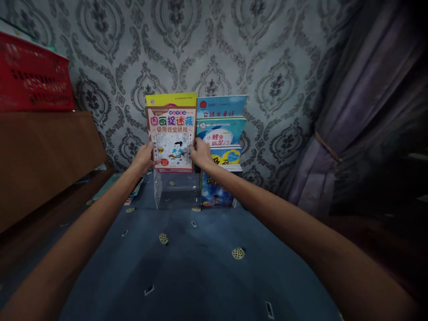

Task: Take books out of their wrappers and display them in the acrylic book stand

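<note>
Puzzle book (171, 133) is gripped upright by left hand (144, 157) and right hand (200, 154) at its side edges. Just below: clear acrylic rack (160, 189) (left slots bare). Right of grip, stacked tiers of books (220, 129) are held in it.

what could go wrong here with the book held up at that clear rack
1. The picture book is pinched only at its side edges by the left hand and right hand; a loose grip could let it sag or slip.
2. The clear rack is hard to see, so the book's lower edge may catch its wall.
3. The stepped blue books stand close beside the right hand; a nudge might tip them.
</note>
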Tool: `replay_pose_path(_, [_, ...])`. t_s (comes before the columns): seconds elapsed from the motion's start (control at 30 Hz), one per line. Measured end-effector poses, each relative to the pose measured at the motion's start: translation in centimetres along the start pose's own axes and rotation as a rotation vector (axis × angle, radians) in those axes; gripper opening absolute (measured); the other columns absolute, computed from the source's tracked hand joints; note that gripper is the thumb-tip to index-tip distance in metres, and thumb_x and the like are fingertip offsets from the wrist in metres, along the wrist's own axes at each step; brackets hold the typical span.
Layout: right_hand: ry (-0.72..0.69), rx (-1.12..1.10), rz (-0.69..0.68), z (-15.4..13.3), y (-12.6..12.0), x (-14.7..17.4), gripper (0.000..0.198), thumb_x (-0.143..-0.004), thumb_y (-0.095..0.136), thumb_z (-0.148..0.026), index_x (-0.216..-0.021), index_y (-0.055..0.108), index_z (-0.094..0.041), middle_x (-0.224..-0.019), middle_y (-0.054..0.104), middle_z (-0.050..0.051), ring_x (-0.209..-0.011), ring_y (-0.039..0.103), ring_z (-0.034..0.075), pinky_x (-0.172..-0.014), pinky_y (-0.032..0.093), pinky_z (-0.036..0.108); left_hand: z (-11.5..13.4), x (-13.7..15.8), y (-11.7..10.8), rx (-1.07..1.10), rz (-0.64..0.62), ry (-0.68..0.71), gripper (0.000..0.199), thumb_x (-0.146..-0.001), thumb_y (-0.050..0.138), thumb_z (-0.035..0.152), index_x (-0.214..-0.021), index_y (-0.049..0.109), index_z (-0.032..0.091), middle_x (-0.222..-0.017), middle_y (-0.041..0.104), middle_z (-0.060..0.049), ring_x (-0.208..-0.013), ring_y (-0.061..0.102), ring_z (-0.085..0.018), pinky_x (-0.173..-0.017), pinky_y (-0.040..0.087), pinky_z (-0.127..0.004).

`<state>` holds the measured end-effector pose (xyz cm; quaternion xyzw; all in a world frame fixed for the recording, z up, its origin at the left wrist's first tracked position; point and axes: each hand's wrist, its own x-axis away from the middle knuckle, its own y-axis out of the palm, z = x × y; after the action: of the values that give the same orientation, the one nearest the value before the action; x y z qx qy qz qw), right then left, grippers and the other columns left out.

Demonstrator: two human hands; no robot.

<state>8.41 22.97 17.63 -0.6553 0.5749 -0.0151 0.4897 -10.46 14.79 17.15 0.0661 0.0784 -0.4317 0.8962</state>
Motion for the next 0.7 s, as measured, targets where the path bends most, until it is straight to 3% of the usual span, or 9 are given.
replay_pose_path(0.2, [-0.095,-0.102,0.093,1.0,1.3,0.0,0.023,-0.091,0.044,-0.017,-0.111,0.056,-0.015,-0.101,0.07,0.016,-0.097,0.064,0.033,-0.09,0.049,0.044,-1.0,-0.5,0.0,0.112,-0.015,0.072,0.025,-0.099,0.054,0.041,-0.104,0.064,0.019,-0.097,0.074,-0.006,-0.083,0.072,-0.016,-0.073,0.064,-0.032])
replay_pose_path(0.43, [-0.142,-0.116,0.087,1.9,2.3,0.2,0.023,-0.089,0.045,-0.018,-0.109,0.056,-0.016,-0.102,0.071,0.018,-0.1,0.064,0.035,-0.09,0.052,0.048,-2.5,-0.9,0.1,0.16,-0.027,0.048,0.023,-0.098,0.053,0.036,-0.105,0.064,0.018,-0.105,0.075,-0.007,-0.088,0.071,-0.016,-0.074,0.064,-0.033])
replay_pose_path(0.7, [-0.211,-0.145,0.105,3.0,3.8,1.6,0.052,-0.085,0.045,-0.017,-0.136,0.047,-0.008,-0.123,0.067,0.023,-0.114,0.064,0.037,-0.102,0.05,0.057,-4.7,-1.8,0.2,-0.044,0.015,0.144,0.024,-0.097,0.05,0.036,-0.101,0.064,0.017,-0.104,0.074,-0.008,-0.086,0.071,-0.018,-0.069,0.065,-0.035])
